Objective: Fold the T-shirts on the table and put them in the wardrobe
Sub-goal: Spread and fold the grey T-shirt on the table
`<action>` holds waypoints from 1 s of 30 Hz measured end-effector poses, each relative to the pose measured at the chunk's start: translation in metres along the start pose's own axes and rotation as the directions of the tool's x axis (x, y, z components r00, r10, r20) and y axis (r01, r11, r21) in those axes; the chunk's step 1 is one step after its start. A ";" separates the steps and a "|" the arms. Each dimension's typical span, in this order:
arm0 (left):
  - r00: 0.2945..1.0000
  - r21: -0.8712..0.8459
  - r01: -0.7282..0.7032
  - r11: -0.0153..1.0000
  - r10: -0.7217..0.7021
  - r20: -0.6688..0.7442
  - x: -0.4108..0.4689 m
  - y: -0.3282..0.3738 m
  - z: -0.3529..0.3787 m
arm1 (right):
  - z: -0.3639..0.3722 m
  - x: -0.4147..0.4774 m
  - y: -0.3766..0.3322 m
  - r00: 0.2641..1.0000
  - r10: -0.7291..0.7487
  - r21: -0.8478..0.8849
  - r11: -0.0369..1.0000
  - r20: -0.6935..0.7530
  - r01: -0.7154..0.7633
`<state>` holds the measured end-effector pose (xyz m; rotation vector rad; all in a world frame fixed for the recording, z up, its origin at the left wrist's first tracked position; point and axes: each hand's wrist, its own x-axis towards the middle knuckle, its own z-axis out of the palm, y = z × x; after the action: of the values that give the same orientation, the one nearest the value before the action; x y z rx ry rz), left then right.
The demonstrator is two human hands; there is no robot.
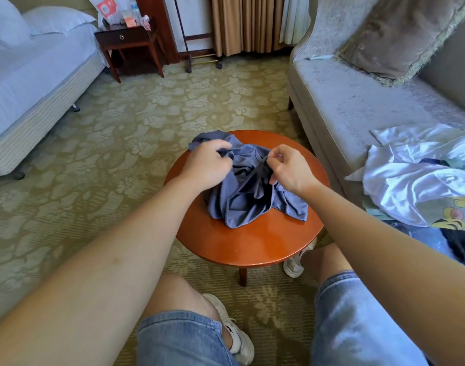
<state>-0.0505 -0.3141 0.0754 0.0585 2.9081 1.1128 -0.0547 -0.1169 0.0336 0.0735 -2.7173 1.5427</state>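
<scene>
Head view, seated person, both bare forearms reaching forward. One blue-grey T-shirt (pixel 247 204) lies crumpled on the round red-brown wooden surface (pixel 242 244), bunched over its far and middle part, with one edge trailing toward the right rim. Left hand (pixel 206 165): fingers curled, gripping a fold at the shirt's far-left side. Right hand (pixel 290 169): thumb and fingers pinching a raised ridge of the fabric near the shirt's centre. The cloth is pulled up slightly between the two hands. Right of the surface: grey sofa (pixel 345 101) with a shiny white garment (pixel 416 186) heaped on its seat and a fringed cushion (pixel 400 38) against its back. Far left: bed (pixel 28 83), with a dark nightstand (pixel 125 38) beside it. Floor: patterned carpet (pixel 120 133).
</scene>
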 end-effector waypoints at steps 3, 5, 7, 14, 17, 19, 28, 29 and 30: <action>0.974 0.020 0.019 1.000 -0.023 0.226 -0.005 0.018 0.013 | -0.001 -0.003 -0.014 0.997 -0.045 0.037 0.998 0.059 0.043; 0.964 0.018 0.012 1.000 -0.016 0.264 -0.007 0.023 0.020 | -0.004 -0.007 -0.021 0.991 -0.072 0.058 0.996 0.114 0.066; 0.965 0.049 0.001 0.999 -0.014 0.261 -0.008 0.025 0.023 | -0.010 -0.011 -0.026 0.985 -0.094 0.017 0.996 0.142 0.093; 1.000 0.253 -0.026 0.967 0.024 0.009 -0.008 0.002 0.013 | -0.036 -0.015 -0.013 0.998 -0.059 -0.321 0.945 0.022 0.063; 0.989 0.377 0.014 0.926 0.042 -0.139 -0.016 -0.009 -0.004 | -0.048 -0.014 0.003 0.998 0.040 -0.475 0.878 -0.053 -0.060; 0.979 0.411 0.103 0.906 -0.019 -0.202 -0.020 -0.018 -0.015 | -0.055 -0.015 0.012 0.990 0.123 -0.601 0.787 -0.063 -0.136; 0.945 0.517 0.313 0.797 -0.209 -0.250 -0.061 -0.053 -0.066 | -0.080 -0.027 0.031 0.951 0.151 -0.515 0.812 -0.268 -0.274; 0.939 0.501 0.324 0.803 -0.211 -0.270 -0.064 -0.049 -0.070 | -0.083 -0.028 0.028 0.947 0.140 -0.463 0.845 -0.289 -0.266; 0.934 0.475 0.328 0.817 -0.207 -0.290 -0.066 -0.045 -0.073 | -0.086 -0.029 0.024 0.941 0.137 -0.410 0.873 -0.310 -0.262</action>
<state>0.0115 -0.3993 0.1002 -0.4895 3.1856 0.2861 -0.0276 -0.0302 0.0562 -0.4109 -2.8325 0.8312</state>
